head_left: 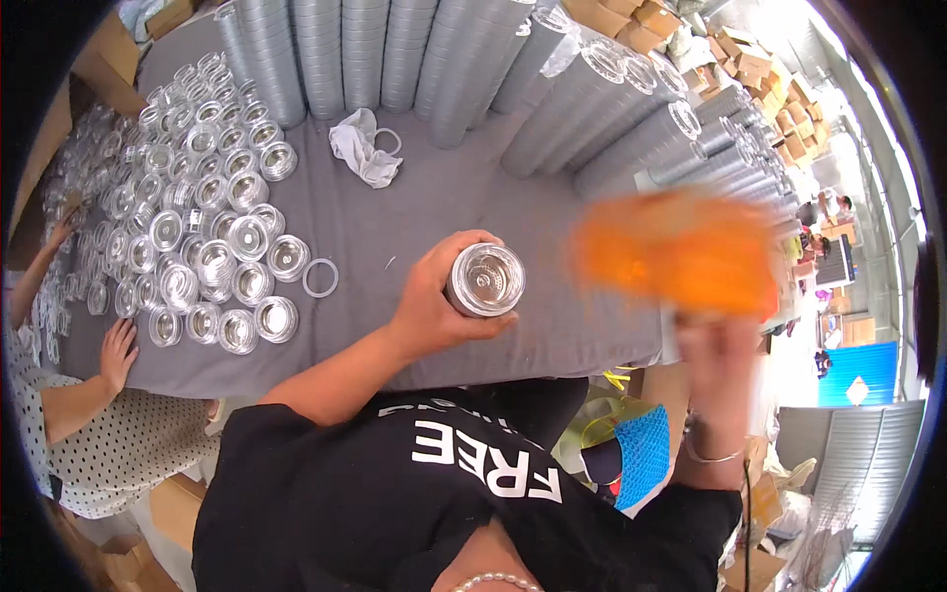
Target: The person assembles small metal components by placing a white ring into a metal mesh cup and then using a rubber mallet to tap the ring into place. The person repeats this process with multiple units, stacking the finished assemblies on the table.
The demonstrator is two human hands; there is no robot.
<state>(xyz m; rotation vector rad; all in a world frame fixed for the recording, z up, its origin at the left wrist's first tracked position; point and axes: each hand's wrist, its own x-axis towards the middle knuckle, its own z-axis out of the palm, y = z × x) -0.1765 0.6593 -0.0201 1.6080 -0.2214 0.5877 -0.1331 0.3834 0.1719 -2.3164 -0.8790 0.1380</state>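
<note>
My left hand (439, 296) is wrapped round a clear round container (486, 280), its circular face turned up toward me. It is held above the grey-covered table, near the front edge. Off to the right, my right hand (720, 340) is smeared by motion at the lower side of a bright orange thing (676, 252), which it appears to hold. That orange thing is too blurred for its kind to show. Left of my left hand, several clear round containers (237, 331) stand in a crowded group, with a loose clear ring (320, 278) beside them.
Tall stacks of grey round pieces (365, 59) line the table's far side, with more stacks (631, 148) at the right. A crumpled white cloth (365, 148) and another ring (388, 141) lie on the grey tablecloth (454, 197). A co-worker's hand (118, 355) rests at the left edge.
</note>
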